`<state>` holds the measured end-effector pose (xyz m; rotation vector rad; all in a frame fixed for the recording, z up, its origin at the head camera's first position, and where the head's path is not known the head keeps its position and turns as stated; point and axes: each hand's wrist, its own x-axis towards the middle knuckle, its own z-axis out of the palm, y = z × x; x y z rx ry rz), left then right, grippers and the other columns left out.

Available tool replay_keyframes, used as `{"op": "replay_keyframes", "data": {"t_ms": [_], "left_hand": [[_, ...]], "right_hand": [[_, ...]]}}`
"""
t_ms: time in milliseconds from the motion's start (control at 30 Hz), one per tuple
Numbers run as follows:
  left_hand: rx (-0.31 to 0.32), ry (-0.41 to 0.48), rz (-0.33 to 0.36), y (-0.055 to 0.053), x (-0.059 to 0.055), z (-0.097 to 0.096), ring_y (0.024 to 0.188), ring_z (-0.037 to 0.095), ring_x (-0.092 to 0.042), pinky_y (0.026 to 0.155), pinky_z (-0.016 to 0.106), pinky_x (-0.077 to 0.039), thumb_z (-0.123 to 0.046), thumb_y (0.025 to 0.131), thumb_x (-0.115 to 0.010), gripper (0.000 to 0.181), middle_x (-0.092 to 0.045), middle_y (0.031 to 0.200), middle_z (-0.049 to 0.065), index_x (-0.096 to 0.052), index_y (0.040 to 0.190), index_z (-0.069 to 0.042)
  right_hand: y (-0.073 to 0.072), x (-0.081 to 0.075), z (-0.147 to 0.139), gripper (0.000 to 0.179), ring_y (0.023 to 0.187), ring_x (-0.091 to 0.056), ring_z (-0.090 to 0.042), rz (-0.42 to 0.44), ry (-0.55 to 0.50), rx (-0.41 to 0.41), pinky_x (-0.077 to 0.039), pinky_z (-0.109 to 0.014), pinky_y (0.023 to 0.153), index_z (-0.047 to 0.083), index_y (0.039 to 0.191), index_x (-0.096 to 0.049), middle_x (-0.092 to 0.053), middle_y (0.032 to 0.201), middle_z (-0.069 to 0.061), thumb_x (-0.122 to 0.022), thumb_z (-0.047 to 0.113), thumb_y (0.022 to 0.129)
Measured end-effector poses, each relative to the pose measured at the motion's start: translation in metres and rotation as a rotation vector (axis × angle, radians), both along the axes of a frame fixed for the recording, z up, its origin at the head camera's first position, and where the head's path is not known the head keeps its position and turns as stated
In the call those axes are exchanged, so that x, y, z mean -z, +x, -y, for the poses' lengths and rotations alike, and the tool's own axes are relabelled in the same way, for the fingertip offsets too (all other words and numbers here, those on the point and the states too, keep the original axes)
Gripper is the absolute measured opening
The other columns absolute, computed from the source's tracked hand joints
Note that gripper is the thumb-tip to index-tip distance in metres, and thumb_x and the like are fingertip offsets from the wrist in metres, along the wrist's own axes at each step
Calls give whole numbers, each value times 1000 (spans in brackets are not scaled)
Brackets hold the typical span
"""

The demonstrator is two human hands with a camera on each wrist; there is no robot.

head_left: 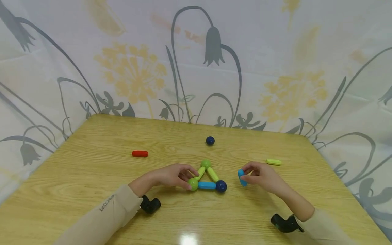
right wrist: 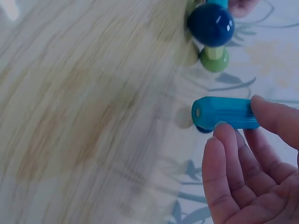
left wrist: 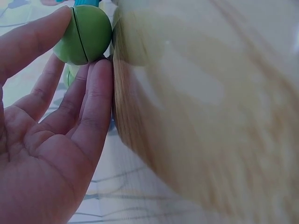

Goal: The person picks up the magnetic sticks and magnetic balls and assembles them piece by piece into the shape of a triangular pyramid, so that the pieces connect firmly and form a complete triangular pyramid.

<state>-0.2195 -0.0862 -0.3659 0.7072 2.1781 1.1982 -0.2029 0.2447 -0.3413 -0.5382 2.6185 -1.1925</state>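
Note:
A triangle of rods and balls lies on the table in the head view. Its corners are a green ball (head_left: 193, 184) at left, another green ball (head_left: 206, 164) at the far point and a dark blue ball (head_left: 221, 186) at right. Two yellow-green rods (head_left: 212, 174) and one blue rod (head_left: 206, 185) join them. My left hand (head_left: 176, 175) holds the left green ball (left wrist: 88, 35) between thumb and fingers. To the right of the triangle, my right hand (head_left: 264, 178) pinches a loose blue rod (right wrist: 226, 113), apart from the dark blue ball (right wrist: 211, 25).
A red rod (head_left: 140, 153) lies to the left on the wooden table (head_left: 101, 143). Farther back sits a loose dark blue ball (head_left: 210, 141). Beyond my right hand is a yellow-green rod (head_left: 273, 162). A flower-printed cloth (head_left: 147, 44) hangs behind the table.

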Motion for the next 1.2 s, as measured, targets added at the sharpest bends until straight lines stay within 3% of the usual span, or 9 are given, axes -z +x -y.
{"op": "replay_keyframes", "data": {"t_ms": [367,733,1000,1200], "left_hand": [[-1,1,-2,0,-1,1,107,23,-54,91,37,-43,-10,84,-70,41,-57,115,5,-56,123,-12],[1,6,-2,1,-2,1,107,23,-54,91,37,-44,-10,85,-70,41,-58,114,4,-56,123,-12],[-5,-1,-3,2,-3,0,106,22,-55,90,36,-44,-11,84,-70,41,-58,114,4,-56,123,-13],[1,6,3,1,-2,1,106,22,-55,90,36,-44,-11,84,-70,42,-58,115,5,-56,123,-12]], "right_hand": [[5,-8,23,32,82,-61,-34,34,-117,-63,-53,-38,72,-5,110,-55,-60,94,-11,-63,19,91],[4,-11,38,30,81,-61,-36,1,-122,-97,-51,-43,67,-3,110,-56,-62,90,-9,-63,18,90],[0,-8,50,23,80,-61,-24,-42,-90,-137,-52,-41,69,1,104,-60,-61,91,-6,-66,16,88],[-3,-4,57,22,79,-60,-17,-97,-54,-161,-51,-31,65,3,104,-62,-61,92,-4,-67,18,88]]}}
